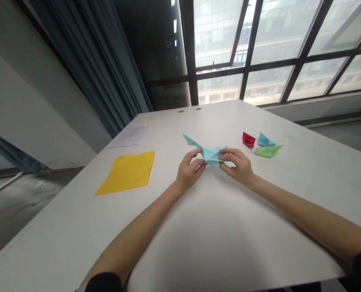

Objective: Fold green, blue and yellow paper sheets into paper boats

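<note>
At my far left I have a blue curtain (pixel 92 52) hanging in folds behind the tabletop (pixel 195 235). On the left part of that white surface I see the yellow paper (pixel 127 173), lying flat with slightly wavy edges. Just beyond it, close to the tabletop's left edge, lies a white sheet (pixel 130 136) with print on it. Farther back, two grey discs (pixel 181 111) sit near the far edge.

Next comes my left grip (pixel 189 168), pinching the left side of the blue paper (pixel 211 157) between fingers and thumb. That paper is at the middle of my view, between the two hands and over the tabletop; I can't tell whether its underside touches the surface. It is partly folded: one long pointed flap sticks out to the upper left, past the left fingertips, and a shorter point shows behind the right ones. My right grip (pixel 240 165) pinches the paper's right side the same way.

Beyond the right hand, I see three small folded pieces clustered together: the red boat (pixel 248 140), then the blue boat (pixel 265 140), with the green boat (pixel 268 151) just in front of it. Behind them, I have the window (pixel 271 36) in dark framing.
</note>
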The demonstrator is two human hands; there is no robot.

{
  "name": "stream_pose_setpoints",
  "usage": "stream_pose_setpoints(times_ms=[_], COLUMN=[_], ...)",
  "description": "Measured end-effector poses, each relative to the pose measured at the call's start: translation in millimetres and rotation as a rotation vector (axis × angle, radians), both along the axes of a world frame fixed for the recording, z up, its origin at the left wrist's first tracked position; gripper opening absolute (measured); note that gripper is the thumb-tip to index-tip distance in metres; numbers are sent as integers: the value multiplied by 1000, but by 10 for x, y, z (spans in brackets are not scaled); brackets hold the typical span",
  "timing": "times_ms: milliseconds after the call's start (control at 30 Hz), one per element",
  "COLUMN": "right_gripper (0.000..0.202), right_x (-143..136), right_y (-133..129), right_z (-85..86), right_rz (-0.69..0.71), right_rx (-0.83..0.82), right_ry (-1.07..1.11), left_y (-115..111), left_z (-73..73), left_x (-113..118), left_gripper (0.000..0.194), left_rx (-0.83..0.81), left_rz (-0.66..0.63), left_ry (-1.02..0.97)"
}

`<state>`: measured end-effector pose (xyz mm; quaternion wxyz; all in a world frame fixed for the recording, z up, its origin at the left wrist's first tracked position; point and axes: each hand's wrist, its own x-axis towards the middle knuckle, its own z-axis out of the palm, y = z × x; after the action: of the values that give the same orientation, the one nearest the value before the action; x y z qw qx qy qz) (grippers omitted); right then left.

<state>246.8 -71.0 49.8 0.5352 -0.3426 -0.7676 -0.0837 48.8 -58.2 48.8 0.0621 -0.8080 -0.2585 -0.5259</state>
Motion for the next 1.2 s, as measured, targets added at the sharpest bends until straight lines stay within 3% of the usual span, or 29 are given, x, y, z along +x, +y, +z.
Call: stream_pose_setpoints(times_ms=[167,367,767,967,1067,1200], right_gripper=[5,14,16,43,41,34], right_x=[11,13,-14,25,46,53], right_y=[8,17,27,34,133,268], right_z=[-7,-36,-51,-7,-64,-163], right_rz=[-16,89,102,160,155,221], right_rx=[-56,-124,-268,-292,-439,-870], right_ry=[-63,-101,-133,-59,155,485], left_y=[-8,-8,-24,2,30,46], left_z=[-19,-14,9,-13,-24,-23], left_x=[14,23,17,3,-4,-10], left_gripper=[4,5,4,6,5,6], left_rx=[-23,-55,-69,-83,-58,-67], left_rz=[50,24,-10,34,82,113], left_ry=[-11,-11,75,51,-11,-45])
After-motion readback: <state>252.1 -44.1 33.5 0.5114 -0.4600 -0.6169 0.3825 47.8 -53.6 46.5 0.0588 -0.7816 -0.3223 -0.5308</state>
